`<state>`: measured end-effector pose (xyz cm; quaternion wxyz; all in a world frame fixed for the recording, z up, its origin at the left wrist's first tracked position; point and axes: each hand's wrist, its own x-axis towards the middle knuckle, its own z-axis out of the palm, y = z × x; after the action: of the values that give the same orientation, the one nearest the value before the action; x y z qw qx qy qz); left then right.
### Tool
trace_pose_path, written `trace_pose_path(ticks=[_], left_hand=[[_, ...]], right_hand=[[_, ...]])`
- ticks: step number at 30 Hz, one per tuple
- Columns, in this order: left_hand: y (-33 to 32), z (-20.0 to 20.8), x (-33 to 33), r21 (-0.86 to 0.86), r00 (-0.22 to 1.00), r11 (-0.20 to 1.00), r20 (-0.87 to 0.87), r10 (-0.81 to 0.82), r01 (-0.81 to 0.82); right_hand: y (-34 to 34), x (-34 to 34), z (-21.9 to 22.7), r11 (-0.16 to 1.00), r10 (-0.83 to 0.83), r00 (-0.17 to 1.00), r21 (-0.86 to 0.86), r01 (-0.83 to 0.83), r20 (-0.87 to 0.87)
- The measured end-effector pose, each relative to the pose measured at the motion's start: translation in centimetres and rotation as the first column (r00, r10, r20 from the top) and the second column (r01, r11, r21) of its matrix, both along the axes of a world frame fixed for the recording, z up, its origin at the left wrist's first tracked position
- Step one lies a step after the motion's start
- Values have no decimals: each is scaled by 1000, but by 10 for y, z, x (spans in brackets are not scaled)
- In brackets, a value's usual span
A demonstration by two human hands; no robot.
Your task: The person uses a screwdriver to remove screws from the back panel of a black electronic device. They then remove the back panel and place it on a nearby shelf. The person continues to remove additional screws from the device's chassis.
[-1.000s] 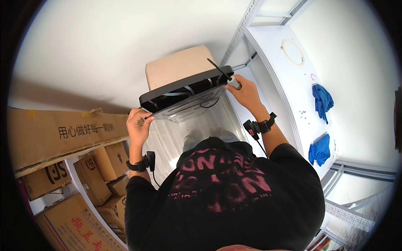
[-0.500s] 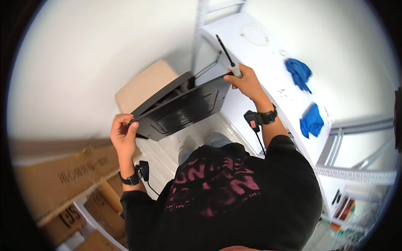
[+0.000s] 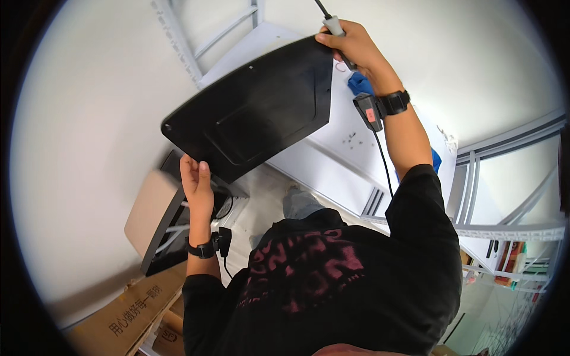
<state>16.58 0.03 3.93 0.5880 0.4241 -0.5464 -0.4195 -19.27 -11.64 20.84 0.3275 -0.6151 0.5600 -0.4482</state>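
Observation:
A flat black panel (image 3: 261,101) with rounded corners, a raised rectangular outline and small corner holes is held up between my hands. My left hand (image 3: 198,181) pinches its lower left edge between thumb and fingers. At the upper right corner, my right hand (image 3: 359,50) grips the panel and also holds a screwdriver (image 3: 334,25) with a grey handle. The screwdriver's dark shaft points up and away, its tip cut off by the picture's top. Left of my left hand stands a beige-sided object (image 3: 151,207) with a black frame and an open, dark inside.
Beyond the panel runs a white table (image 3: 338,160) with small screws (image 3: 353,140) scattered on it and a blue cloth (image 3: 360,83). Brown cardboard boxes (image 3: 127,308) stand at the lower left. Grey metal shelving (image 3: 510,231) is on the right.
Both hands have lifted the panel away from the beige-and-black object and toward the table. The panel now faces me more fully. The screwdriver has stayed in my right hand.

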Motion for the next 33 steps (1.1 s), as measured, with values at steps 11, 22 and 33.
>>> trace_pose_path(ticks=[11,22,33], left_hand=[[-161,-62,-138,295,879,920,-324,350,-258],[-255,-75,-177,612,905,768,-194,378,-189],[-256,-93,-160,457,898,786,342,276,-416]], right_hand=[[-119,-108,-56,981,-171,983,107,163,71],[-52,-146,-193,863,-228,966,433,259,-124],[-53,-135,-210,873,-239,952,386,296,-189]])
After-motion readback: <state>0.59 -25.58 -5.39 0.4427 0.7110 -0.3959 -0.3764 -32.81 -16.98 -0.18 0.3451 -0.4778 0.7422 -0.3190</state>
